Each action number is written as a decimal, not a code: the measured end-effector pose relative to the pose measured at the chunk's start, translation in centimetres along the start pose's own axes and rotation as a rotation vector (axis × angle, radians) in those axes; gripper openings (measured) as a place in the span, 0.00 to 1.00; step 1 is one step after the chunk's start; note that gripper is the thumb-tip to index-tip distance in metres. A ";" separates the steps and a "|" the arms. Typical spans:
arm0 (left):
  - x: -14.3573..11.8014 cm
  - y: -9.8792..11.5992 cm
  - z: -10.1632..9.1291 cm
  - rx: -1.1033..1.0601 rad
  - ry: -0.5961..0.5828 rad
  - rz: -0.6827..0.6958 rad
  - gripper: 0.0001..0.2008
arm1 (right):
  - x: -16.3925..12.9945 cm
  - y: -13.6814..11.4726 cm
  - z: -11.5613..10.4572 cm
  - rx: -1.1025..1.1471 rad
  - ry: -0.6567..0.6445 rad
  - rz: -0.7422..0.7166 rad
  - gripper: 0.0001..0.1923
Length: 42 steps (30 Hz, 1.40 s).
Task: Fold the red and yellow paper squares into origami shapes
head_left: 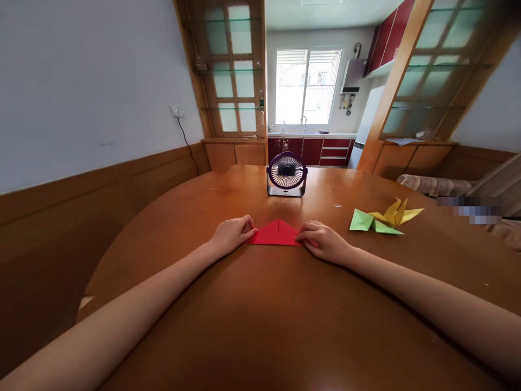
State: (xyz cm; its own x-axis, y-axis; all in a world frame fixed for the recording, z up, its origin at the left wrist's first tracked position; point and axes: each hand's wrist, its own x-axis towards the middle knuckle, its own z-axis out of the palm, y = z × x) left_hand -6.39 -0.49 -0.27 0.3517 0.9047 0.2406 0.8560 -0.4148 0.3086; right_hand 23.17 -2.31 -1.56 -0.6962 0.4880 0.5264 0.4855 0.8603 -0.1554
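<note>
A sheet of red origami paper [277, 234], folded into a low, wide triangle, lies on the wooden table [260, 315]. Its long straight edge faces me, and a short dark line runs down from its top point. My left hand [234, 234] pinches the left corner between thumb and curled fingers. At the opposite corner, my right hand [319, 239] has its fingers closed on the paper's edge. Both hands rest low, close to the tabletop. The paper under my fingertips is hidden.
Beyond the paper stands a small purple desk fan [286, 172]. To the right lie a green folded paper piece [361, 220] and a yellow origami piece [395, 213], touching or overlapping. A small clear bit [337, 206] lies near them. A cushioned seat [437, 185] is past the table's right edge.
</note>
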 end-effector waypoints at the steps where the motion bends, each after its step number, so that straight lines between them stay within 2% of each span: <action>1: 0.0 0.0 0.0 0.013 -0.006 0.013 0.13 | 0.0 -0.1 0.0 0.002 0.002 0.002 0.12; 9: 0.2 -0.5 -0.3 0.092 -0.007 0.075 0.18 | -0.2 -0.2 -0.2 0.010 -0.013 0.014 0.13; 17: 0.3 -1.1 -0.1 0.137 0.015 0.033 0.23 | -1.3 -0.2 -1.2 0.024 -0.076 -0.039 0.17; 24: 0.2 -1.0 -0.8 0.170 0.003 0.005 0.28 | -1.7 -0.4 -1.4 0.052 -0.098 -0.022 0.18; 36: 0.1 -3.3 -2.3 0.153 -0.130 0.044 0.32 | -1.7 -0.3 -1.4 0.033 -0.079 -0.051 0.17; 42: 0.1 -3.6 -3.0 0.159 -0.184 0.096 0.33 | -2.0 0.1 -1.3 -0.038 -0.046 -0.116 0.16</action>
State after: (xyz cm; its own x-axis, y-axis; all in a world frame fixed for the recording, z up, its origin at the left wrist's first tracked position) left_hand -10.53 0.82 1.43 0.4850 0.8703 0.0858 0.8590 -0.4925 0.1399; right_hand 25.32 -3.37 -1.55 -0.7718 0.3929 0.5000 0.4196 0.9054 -0.0637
